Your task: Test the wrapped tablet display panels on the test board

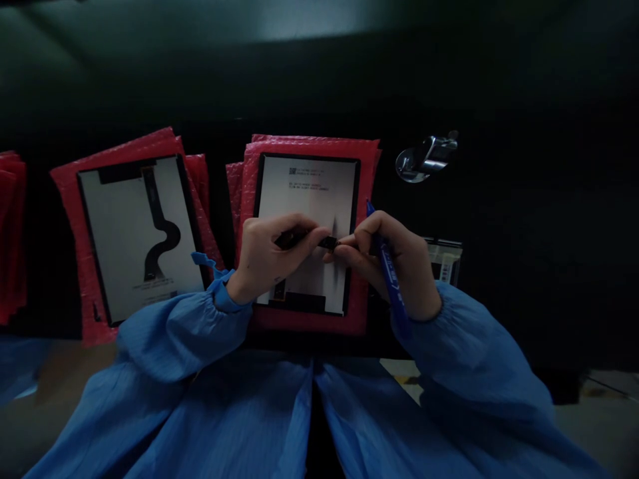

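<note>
A flat panel [309, 199] with a pale back and black edges lies on a stack of pink bubble bags [367, 266]. Over its middle, my left hand [272, 256] pinches the end of a black flex cable [328, 242] between thumb and fingers. My right hand [399, 259] is closed around a blue marker [389, 273], its tip pointing up and away. The thumb and forefinger of that hand meet at the cable's end; whether they grip it is too small to tell. Part of the cable is hidden under my left hand.
Left of the hands, a second panel [120, 233] with a curved black cable rests on pink bags [90, 293]. More pink bags [12, 233] are at the far left. A shiny metal object [429, 158] stands at the back right, and a clear case [449, 256] lies beyond my right wrist.
</note>
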Demonstrator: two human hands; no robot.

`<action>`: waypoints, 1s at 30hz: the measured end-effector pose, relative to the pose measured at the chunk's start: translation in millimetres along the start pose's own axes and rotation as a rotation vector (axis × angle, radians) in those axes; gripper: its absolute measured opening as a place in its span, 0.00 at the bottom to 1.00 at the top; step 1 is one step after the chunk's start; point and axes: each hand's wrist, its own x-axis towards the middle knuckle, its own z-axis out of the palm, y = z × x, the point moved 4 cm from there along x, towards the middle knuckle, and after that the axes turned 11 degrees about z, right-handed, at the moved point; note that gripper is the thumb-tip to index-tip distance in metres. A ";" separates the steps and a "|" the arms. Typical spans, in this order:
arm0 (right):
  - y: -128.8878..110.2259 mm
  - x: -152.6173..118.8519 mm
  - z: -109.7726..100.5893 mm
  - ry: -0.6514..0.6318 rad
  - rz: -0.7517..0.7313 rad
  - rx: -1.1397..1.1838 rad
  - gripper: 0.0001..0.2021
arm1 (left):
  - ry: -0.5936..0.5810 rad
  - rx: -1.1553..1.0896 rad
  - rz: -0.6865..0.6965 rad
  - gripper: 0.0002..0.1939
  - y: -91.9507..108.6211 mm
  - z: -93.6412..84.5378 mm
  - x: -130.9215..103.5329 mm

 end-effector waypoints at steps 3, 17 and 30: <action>-0.3 -0.1 -0.1 0.009 0.002 0.000 0.20 | -0.004 0.023 0.021 0.10 0.6 0.5 -0.2; 3.2 -0.3 -1.4 0.012 0.018 -0.008 0.19 | -0.056 0.019 0.106 0.07 1.8 2.2 -0.1; 1.5 -1.2 -5.6 -0.048 -0.087 -0.118 0.16 | -0.092 -0.043 0.116 0.08 1.4 6.2 -1.9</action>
